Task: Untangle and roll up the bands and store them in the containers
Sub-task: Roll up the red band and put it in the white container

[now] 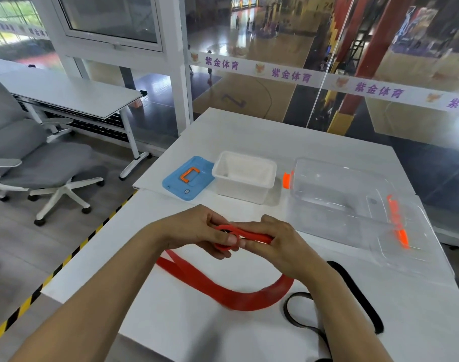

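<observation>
A red band (pixel 223 288) trails in a curve across the white table, its end curled into a small loop between both hands. My left hand (pixel 197 228) pinches that loop with thumb and fingers. My right hand (pixel 280 241) grips the band just to the right of the loop. A black band (pixel 359 291) lies on the table to the right, partly under my right forearm. Behind the hands stand a white container (pixel 267 171), with nothing visible in it, and a clear container (pixel 332 186) with orange clips.
A blue lid (pixel 181 181) with an orange handle lies left of the white container. A clear lid (pixel 416 246) rests against the clear container at the right. The white table (pixel 170 322) ends at the left over a hazard-striped floor; a grey office chair (pixel 40 163) stands beyond.
</observation>
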